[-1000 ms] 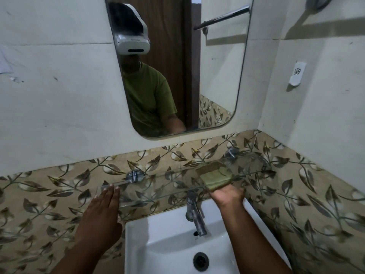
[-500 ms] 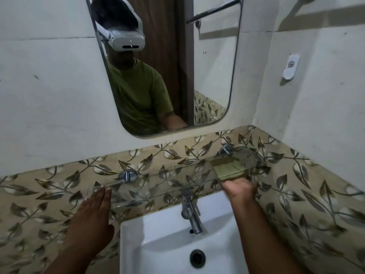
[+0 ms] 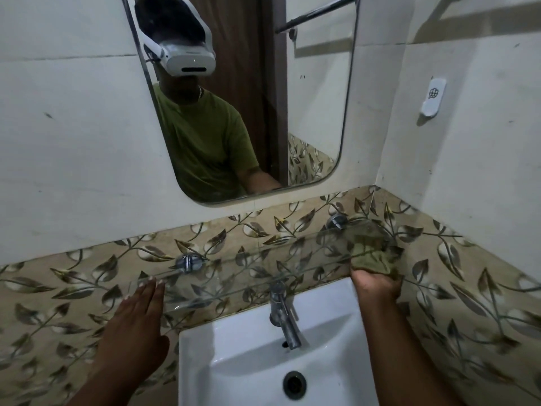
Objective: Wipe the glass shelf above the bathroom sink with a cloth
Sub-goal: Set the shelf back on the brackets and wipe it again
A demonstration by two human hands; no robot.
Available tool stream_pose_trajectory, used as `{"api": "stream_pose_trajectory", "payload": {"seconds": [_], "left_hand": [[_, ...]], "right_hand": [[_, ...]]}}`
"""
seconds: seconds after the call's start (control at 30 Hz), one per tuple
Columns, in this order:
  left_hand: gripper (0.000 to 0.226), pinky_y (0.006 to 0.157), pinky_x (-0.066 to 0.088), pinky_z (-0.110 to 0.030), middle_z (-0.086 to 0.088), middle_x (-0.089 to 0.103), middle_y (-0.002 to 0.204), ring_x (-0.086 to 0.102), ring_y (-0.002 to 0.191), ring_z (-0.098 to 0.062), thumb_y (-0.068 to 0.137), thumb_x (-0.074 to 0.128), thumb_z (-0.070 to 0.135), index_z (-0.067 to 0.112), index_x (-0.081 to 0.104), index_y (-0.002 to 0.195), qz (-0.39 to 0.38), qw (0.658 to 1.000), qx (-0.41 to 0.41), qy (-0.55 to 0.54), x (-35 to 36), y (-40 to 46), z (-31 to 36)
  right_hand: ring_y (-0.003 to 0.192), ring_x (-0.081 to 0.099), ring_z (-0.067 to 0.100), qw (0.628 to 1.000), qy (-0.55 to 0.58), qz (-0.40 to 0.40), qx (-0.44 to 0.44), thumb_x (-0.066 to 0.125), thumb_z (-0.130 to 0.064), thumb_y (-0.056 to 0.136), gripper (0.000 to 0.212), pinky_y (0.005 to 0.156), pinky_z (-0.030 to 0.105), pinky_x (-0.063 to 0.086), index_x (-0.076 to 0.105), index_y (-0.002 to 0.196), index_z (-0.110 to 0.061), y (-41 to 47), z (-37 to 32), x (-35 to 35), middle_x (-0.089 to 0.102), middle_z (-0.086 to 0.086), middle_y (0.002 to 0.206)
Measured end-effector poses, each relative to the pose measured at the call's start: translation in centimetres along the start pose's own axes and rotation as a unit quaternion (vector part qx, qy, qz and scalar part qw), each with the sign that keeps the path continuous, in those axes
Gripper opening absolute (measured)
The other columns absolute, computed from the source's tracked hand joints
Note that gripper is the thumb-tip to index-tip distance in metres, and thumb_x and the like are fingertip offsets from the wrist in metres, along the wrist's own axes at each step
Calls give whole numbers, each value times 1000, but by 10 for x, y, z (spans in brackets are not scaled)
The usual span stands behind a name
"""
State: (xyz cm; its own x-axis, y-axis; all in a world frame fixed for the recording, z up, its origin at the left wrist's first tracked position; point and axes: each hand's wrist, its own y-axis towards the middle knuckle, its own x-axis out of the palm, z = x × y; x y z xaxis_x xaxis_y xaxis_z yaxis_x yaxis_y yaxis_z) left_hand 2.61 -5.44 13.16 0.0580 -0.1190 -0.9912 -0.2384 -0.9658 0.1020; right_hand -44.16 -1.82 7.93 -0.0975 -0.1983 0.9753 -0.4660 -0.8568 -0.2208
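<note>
Since the earlier frame, the olive cloth (image 3: 371, 257) is being carried further toward the right end of the glass shelf (image 3: 248, 273) above the sink (image 3: 248, 361), bunched in the closed right hand (image 3: 376, 285). Flat and open with nothing held, the left hand (image 3: 140, 315) is being rested at the shelf's left edge. Beyond, the glass is being borne by only two chrome brackets (image 3: 187, 262), so it could be loosened or cracked if pressed hard at the unsupported right end.

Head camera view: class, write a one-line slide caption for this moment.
Right hand presses an olive cloth onto the glass shelf; left hand lies flat at its other end.
</note>
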Motion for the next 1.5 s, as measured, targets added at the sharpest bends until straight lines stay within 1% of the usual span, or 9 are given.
{"api": "stream_pose_trajectory", "payload": {"seconds": [0.07,0.2,0.47,0.53,0.63,0.83,0.97,1.13,1.5], "left_hand": [[110,105,41,-48,-17,47,148,48,133,-31,41,81,25,5,45,142,3,1000,-1,-2,0,1,-1],[109,103,42,-48,-17,49,145,50,131,-32,39,82,25,4,48,141,10,1000,2,-7,1,1,-1],[102,104,41,-47,-19,49,145,51,130,-32,43,79,21,2,49,139,30,999,-1,-11,0,-1,4],[101,104,42,-47,-19,48,146,50,131,-32,44,75,21,2,48,140,31,999,3,-12,2,-2,2],[101,104,42,-47,-19,47,147,49,132,-32,45,73,23,2,47,140,27,1000,4,-11,3,-3,0],[102,102,43,-46,-20,50,143,54,127,-33,40,76,20,2,51,137,32,999,8,-13,2,-3,1],[105,106,40,-46,-18,45,148,49,133,-32,43,78,20,2,46,142,35,999,9,-18,3,-3,0],[102,114,30,-44,-15,34,155,37,141,-28,54,74,22,5,37,147,39,999,-6,-33,4,-3,0],[106,108,37,-48,-20,43,149,45,135,-34,46,79,24,1,43,143,33,999,0,-31,3,-2,1]], "right_hand": [[78,72,18,996,35,-85,-8,16,-52,105,68,69,24,55,73,87,-19,-31,7,19,74,4,83],[109,72,33,998,-34,49,-24,17,-60,102,81,92,47,59,74,113,-3,-55,24,8,73,18,120],[102,70,32,957,-255,-132,22,68,-41,88,40,100,56,52,69,114,-11,-101,73,77,74,13,113],[94,72,27,851,-507,-127,-47,70,-40,91,29,92,52,58,69,112,-20,-105,102,97,74,10,108],[78,68,15,534,-811,-160,-176,63,-52,94,24,75,44,63,66,109,-32,-107,154,106,71,-3,90],[97,66,23,128,-902,-337,-238,47,-62,92,46,84,35,51,74,111,-30,-96,209,64,74,-1,102],[107,65,21,147,-908,-321,-225,43,-58,93,46,102,40,43,75,106,-28,-86,179,69,76,-1,102],[99,67,28,148,-961,-166,-164,59,-55,87,37,81,33,56,73,114,-34,-43,146,99,73,2,105],[98,69,14,180,-958,-191,-114,70,-50,89,33,85,31,57,74,118,-33,-34,83,95,74,-9,118]]}}
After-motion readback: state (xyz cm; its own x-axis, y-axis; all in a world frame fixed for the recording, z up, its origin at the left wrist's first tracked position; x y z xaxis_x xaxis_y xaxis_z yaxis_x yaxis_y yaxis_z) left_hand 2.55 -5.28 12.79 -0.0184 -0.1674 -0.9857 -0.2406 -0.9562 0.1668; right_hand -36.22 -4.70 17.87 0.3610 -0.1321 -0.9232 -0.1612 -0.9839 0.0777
